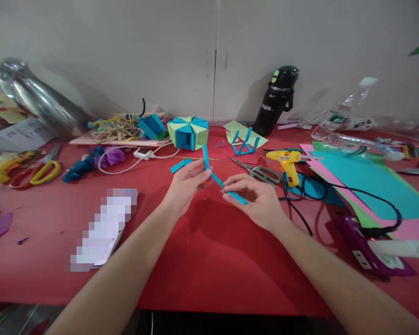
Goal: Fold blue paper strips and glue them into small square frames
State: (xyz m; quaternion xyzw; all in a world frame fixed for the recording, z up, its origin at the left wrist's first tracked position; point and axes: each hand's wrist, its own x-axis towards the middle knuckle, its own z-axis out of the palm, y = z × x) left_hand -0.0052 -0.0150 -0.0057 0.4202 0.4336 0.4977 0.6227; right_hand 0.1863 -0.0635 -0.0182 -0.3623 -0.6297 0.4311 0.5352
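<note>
Blue folded paper strip pinched by left hand and right hand.

On our red tabletop we see scissors and a yellow glue gun right of centre, coloured paper sheets toward its right edge, a black bottle along the far edge.

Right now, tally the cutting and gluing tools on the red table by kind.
Yellow hot glue guns: 2, one right of the hands, one at the left edge
Scissors: 2, grey-handled metal, yellow-handled
Total: 4
</note>
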